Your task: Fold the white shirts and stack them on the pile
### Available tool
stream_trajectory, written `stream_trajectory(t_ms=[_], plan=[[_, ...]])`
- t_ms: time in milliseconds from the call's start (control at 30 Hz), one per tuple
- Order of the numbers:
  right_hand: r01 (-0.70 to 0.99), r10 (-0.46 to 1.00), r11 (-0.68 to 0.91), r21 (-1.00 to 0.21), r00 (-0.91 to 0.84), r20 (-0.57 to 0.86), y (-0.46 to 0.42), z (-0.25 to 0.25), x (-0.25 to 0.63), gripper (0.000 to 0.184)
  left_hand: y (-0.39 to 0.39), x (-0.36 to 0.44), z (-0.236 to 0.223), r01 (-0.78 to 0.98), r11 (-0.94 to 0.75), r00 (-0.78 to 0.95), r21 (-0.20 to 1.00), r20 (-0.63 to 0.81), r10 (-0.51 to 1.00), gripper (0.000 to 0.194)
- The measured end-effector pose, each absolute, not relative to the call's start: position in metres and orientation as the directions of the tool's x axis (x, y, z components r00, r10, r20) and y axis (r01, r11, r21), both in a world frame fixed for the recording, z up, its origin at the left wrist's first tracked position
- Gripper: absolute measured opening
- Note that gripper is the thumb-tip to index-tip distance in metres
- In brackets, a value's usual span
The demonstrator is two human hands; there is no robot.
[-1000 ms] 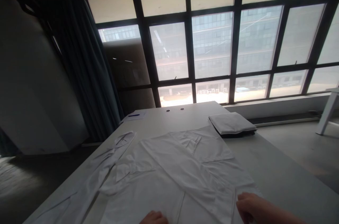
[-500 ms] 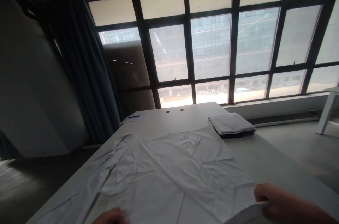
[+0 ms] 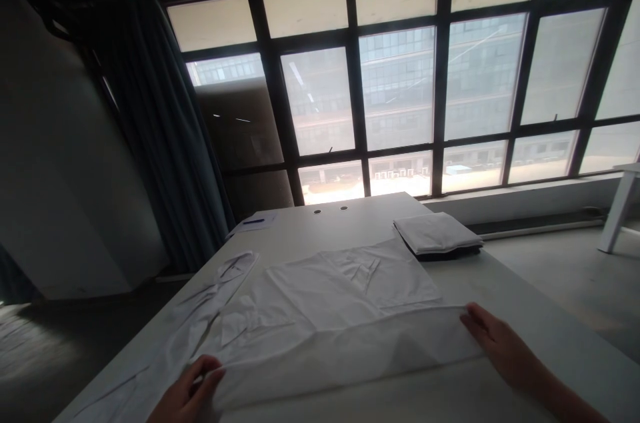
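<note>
Cloth: wrinkled white fabric garment (image 3: 325,293) on the flat white surface (image 3: 300,231), near edge raised
Left hand (image 3: 189,388): pinching that edge's left end
Right hand (image 3: 493,338): pinching its right end
Feel: likely light, limp; grip both ends

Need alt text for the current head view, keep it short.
A left hand and right hand hold a white cloth spread on a pale table, a strip of it stretched between them. A second white cloth lies to the left, a folded stack farther back right. Dark-framed windows stand beyond.
</note>
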State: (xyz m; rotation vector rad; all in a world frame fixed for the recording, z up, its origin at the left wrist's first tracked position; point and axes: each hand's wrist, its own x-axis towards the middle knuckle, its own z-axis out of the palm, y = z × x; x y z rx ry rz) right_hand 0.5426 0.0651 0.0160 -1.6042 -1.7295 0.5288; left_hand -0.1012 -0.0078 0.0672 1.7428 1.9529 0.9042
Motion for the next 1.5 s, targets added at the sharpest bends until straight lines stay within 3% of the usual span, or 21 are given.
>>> stream_trajectory(t_ms=[133,333,633,933,1133,1500], plan=[[0.777,0.961,0.122,-0.618,0.064,0.27,0.075,-0.012,0.529,0.042,0.007,-0.102,0.051,0.797,0.015,-0.181,0.604,0.215,0.96,0.039],[0.903,0.962,0.042,-0.427,0.078,0.261,0.083,-0.018,0.525,0.041,0.027,-0.11,0.028,0.846,0.014,-0.139,0.532,0.195,0.971,0.03],[0.853,0.966,0.058,-0.518,0.084,0.246,0.08,-0.007,0.541,0.045,0.023,-0.104,0.034,0.848,0.049,-0.186,0.528,0.21,0.96,0.03],[0.938,0.971,-0.065,-0.341,0.138,0.197,0.091,-0.02,0.539,0.04,0.033,-0.087,0.031,0.899,0.11,-0.2,0.425,0.174,0.964,0.031],[0.946,0.978,-0.07,-0.316,0.128,0.166,0.088,-0.014,0.542,0.029,0.03,-0.094,0.029,0.88,0.152,-0.237,0.451,0.138,0.962,0.039],[0.915,0.987,-0.056,-0.401,0.11,0.114,0.088,-0.008,0.55,0.033,0.024,-0.103,0.036,0.838,0.069,-0.216,0.541,0.214,0.953,0.04]])
